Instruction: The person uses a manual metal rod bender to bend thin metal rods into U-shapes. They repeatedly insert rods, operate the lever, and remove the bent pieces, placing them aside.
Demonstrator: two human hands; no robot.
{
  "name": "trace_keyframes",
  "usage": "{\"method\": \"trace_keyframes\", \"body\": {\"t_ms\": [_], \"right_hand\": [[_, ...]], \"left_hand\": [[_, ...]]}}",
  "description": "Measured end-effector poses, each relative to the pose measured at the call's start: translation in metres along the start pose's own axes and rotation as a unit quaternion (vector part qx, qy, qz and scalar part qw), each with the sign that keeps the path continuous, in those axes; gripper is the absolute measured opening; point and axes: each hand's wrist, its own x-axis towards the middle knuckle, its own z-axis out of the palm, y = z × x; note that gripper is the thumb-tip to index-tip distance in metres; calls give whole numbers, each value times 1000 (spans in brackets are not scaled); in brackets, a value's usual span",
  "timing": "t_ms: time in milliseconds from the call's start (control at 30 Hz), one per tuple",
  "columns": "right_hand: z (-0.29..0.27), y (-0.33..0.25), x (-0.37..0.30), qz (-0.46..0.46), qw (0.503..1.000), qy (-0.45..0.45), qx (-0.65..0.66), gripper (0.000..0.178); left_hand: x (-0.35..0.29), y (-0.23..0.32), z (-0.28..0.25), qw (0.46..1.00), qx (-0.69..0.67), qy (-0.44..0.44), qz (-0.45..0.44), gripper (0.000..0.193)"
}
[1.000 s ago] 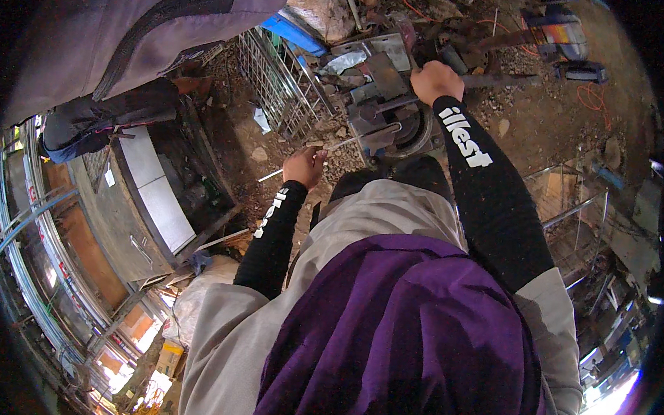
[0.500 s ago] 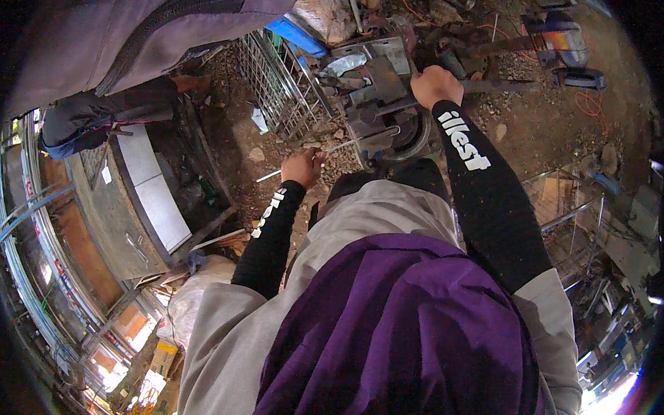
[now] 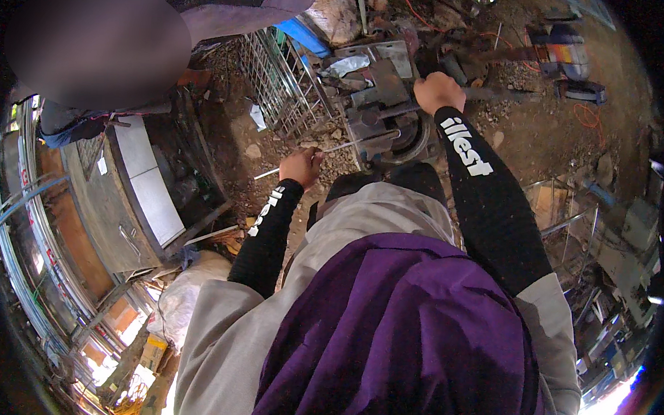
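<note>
My left hand [image 3: 300, 168] is closed around a thin, pale metal rod [image 3: 349, 144]. One end of the rod pokes out to the left of my fingers, and the other reaches over a dark metal machine [image 3: 383, 99]. The machine sits low in front of my legs and has a round, curved part [image 3: 412, 141] on its near right side. At its right edge, my right hand [image 3: 440, 93] is curled in a fist on what looks like its handle, mostly hidden under the fingers. Black sleeves cover both my forearms.
A metal grate [image 3: 284, 81] leans left of the machine. Further left stands a wooden cabinet [image 3: 109, 207] with white panels. Another person, partly blurred, is at upper left. Orange cord [image 3: 587, 121] and a dark tool [image 3: 581, 92] lie at right on stony ground.
The view has shifted slightly, and the person at upper left shows differently, now with a blurred patch. My hands, the rod and the machine keep nearly the same places.
</note>
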Motion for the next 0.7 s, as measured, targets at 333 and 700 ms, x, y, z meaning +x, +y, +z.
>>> {"method": "trace_keyframes", "body": {"t_ms": [333, 700], "right_hand": [[0, 2, -1, -2, 1000, 2, -5, 41], [0, 4, -6, -10, 1000, 8, -8, 40]], "left_hand": [[-4, 8, -11, 1000, -4, -5, 4, 36], [-9, 3, -3, 1000, -3, 5, 6, 36]]}}
